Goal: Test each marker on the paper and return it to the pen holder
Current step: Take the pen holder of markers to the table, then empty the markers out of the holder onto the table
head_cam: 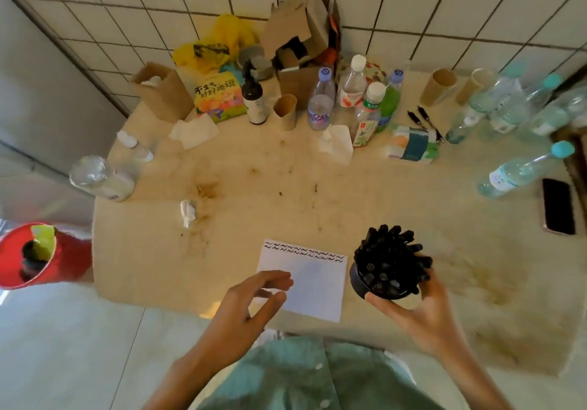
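Note:
A white sheet of paper (pixel 313 282) lies at the table's near edge, with two rows of dark squiggles along its top. To its right stands a dark pen holder (pixel 362 282) crammed with several black markers (pixel 389 257) that fan outward. My right hand (pixel 416 311) grips the holder from below and behind, thumb on its near rim. My left hand (pixel 254 301) hovers over the paper's left edge with relaxed, slightly bent fingers and holds nothing.
The stained table (pixel 286 193) carries several plastic bottles (pixel 320 101), cardboard tubes (pixel 440 87), tissues (pixel 193 130) and a torn box (pixel 298 28) along the back. A phone (pixel 558 206) lies at the right edge, two loose pens (pixel 425 120) behind. A red bucket (pixel 35 257) stands left on the floor.

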